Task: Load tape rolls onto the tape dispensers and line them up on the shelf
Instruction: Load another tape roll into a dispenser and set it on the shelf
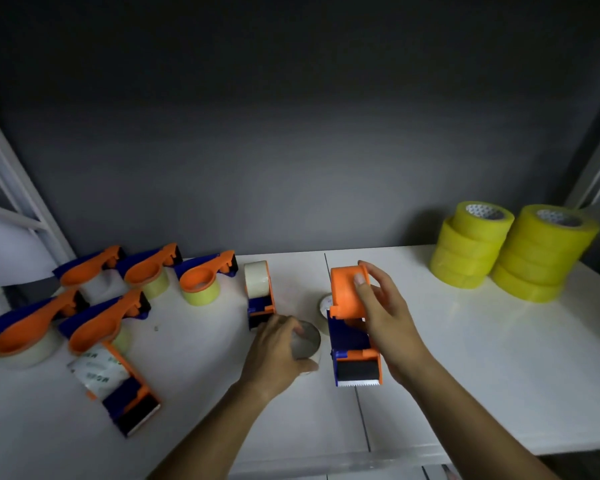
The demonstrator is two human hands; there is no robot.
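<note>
On the white shelf [465,358], you're about to load a dispenser.
Your right hand [388,317] clasps the orange dispenser [352,327]; your left hand [278,351] curls around a clear tape roll [307,341] just beside it. Steady the dispenser and seat the roll squarely.

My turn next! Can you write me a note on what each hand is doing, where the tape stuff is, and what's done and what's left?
Left hand grips a clear tape roll on the white shelf.
Right hand holds an orange and blue dispenser, which seems to have no roll in it.
Done: six loaded dispensers lie at the left, loosely grouped.
Left: load the held roll, then straighten the row. Two yellow roll stacks wait at the back right; another roll peeks out behind the held dispenser.
</note>
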